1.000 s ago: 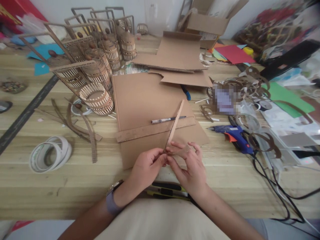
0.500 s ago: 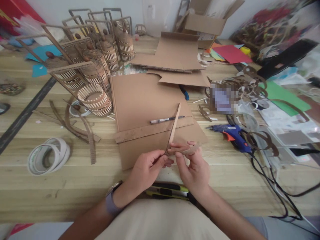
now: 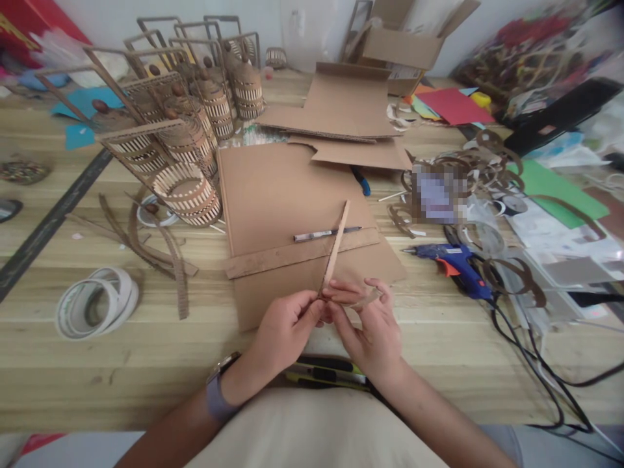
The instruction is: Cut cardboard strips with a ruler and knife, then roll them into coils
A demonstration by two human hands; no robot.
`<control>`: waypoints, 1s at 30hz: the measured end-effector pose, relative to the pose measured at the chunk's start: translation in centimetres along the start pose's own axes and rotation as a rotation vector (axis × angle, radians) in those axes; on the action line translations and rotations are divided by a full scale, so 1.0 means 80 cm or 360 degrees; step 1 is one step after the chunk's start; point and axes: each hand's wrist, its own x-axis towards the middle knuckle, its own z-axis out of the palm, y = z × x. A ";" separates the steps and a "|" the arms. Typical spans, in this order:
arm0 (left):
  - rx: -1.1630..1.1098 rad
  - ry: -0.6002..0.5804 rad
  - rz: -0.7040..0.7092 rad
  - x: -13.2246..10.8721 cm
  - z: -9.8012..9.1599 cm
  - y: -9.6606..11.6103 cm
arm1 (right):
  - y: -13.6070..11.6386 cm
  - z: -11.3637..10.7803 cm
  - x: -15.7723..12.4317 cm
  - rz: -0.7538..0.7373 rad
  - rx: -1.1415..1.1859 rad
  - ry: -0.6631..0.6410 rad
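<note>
Okay, left hand (image 3: 285, 328): thumb and fingers are pinching the narrow cardboard strip (image 3: 335, 250) near its lower end.
Right hand (image 3: 374, 331): is lightly holding the same strip, thumb tip sitting just beside the left fingertips, other fingers spreading loosely; the strip's tail is passing among them.
Narrow cardboard strip: is slanting up and away from both hands, crossing over the pen (image 3: 312, 236) and the wide cardboard strip (image 3: 263, 259).
Wide cardboard strip: is lying across the cardboard sheet (image 3: 277, 188), which is resting on the surface (image 3: 170, 377).
Glue gun (image 3: 461, 266): is lying right of the sheet, nozzle pointing left.
Tape rolls (image 3: 80, 329): are sitting left of the sheet, touching each other.
</note>
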 end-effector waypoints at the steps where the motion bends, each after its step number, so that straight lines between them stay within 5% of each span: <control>1: -0.0017 -0.0011 0.0024 -0.001 0.000 0.001 | 0.000 -0.001 0.000 0.0033 0.0003 -0.0002; 7: -0.0101 -0.0049 0.0002 -0.001 0.001 0.004 | 0.003 -0.006 0.000 0.0174 -0.0020 -0.0009; 21: 0.0011 0.0043 -0.0061 0.002 -0.001 0.000 | -0.003 0.002 0.003 -0.0070 -0.0063 0.0064; 30: -0.0144 -0.0057 0.0016 -0.003 0.001 0.004 | 0.002 -0.007 0.001 0.0144 -0.0029 0.0048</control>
